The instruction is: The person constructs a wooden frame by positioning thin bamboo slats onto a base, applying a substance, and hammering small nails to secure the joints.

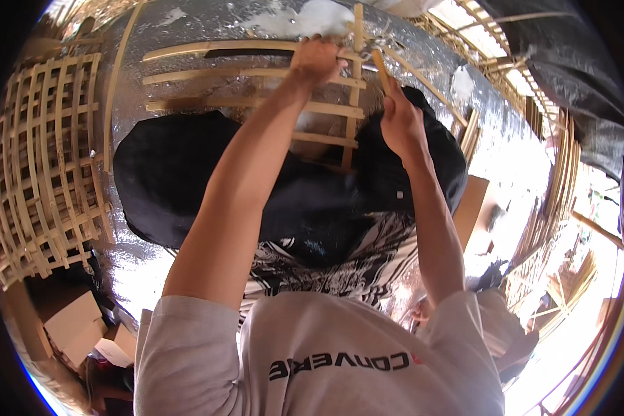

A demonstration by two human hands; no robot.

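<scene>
Several pale wooden slats [218, 75] lie side by side in front of me, their right ends meeting a crosswise slat [354, 90]. My left hand [317, 61] is closed on the farthest slat [256, 46], close to that crosspiece. In my right hand [403, 123] is a hammer [383, 71], gripped by its wooden handle. The hammer's head is blurred and lies just right of the crosspiece's far part. Any nail at the joint is too small or blurred to make out.
My black-clad legs [173, 173] are folded under the slats. A finished-looking slat lattice [45, 159] stands at left, with cardboard boxes [76, 326] below it. Bundled strips [561, 173] lie at right beside dark sheeting [568, 76]. A shiny grey floor sheet [187, 24] spreads beneath.
</scene>
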